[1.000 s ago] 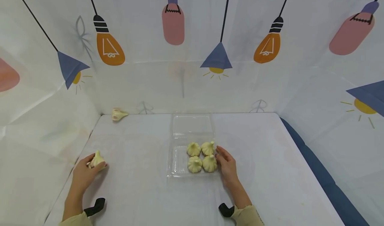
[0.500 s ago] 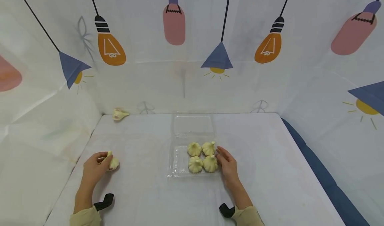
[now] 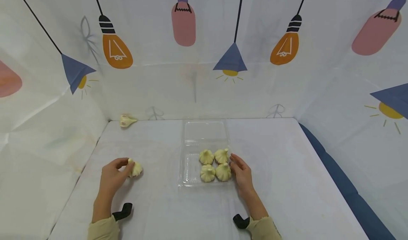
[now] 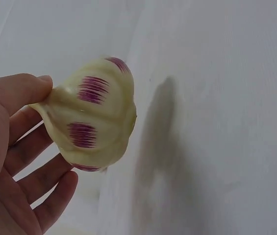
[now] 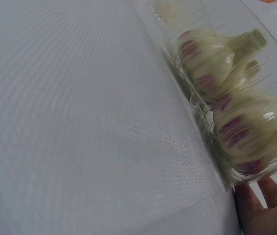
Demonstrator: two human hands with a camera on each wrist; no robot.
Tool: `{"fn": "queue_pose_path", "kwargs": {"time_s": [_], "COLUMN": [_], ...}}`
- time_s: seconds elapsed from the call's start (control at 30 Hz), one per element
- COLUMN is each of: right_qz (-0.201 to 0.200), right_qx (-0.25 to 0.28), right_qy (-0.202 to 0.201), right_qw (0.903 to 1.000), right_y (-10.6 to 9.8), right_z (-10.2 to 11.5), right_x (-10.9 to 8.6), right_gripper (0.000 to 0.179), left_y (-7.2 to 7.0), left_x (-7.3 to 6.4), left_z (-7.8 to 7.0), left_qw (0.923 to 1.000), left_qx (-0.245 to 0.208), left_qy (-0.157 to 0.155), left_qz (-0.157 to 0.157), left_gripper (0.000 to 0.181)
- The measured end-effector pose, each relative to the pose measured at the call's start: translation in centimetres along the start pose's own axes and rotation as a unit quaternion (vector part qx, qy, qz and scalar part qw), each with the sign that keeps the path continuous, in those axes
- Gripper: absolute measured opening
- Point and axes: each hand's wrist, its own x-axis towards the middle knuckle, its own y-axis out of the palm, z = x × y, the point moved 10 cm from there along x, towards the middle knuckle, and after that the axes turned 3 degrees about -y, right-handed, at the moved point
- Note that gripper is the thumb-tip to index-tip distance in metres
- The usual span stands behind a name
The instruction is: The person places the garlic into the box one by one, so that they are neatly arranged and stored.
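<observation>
My left hand (image 3: 112,177) pinches a garlic bulb (image 3: 137,170) by its stem, over the left part of the table. In the left wrist view the pale bulb (image 4: 91,115) shows purple streaks, with the thumb on its neck and the other fingers behind and below. Several more garlic bulbs (image 3: 208,173) sit in the right half of a clear plastic box (image 3: 191,164) with its lid folded back. At the box's right side is my right hand (image 3: 243,178), its relaxed fingers (image 5: 248,198) against the outer wall in the right wrist view.
Another garlic bulb (image 3: 126,121) lies at the far left corner of the white table (image 3: 271,144). White cloth walls (image 3: 153,84) with printed lamps stand behind and at both sides. Dark blue fabric (image 3: 338,176) shows beyond the table's right edge.
My left hand has carried the garlic bulb rightward across the table, toward the box. The right hand, the box and the bulbs in it have stayed put.
</observation>
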Motion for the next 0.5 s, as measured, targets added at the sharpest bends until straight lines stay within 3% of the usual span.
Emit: {"fn": "queue_pose_path", "kwargs": {"time_s": [0.23, 0.5], "right_qz": [-0.001, 0.002], "right_qx": [0.003, -0.001], "right_qy": [0.004, 0.005], "right_qw": [1.0, 1.0], "right_y": [0.0, 0.0], "right_z": [-0.1, 0.0], "right_x": [0.0, 0.0], "right_gripper": [0.041, 0.041], "left_y": [1.1, 2.1], "left_x": [0.5, 0.8], "left_z": [-2.8, -5.7], "left_qw": [0.9983, 0.9949], "left_qx": [-0.014, -0.045], "left_qy": [0.056, 0.09], "left_qz": [-0.007, -0.002], "left_gripper": [0.021, 0.019]}}
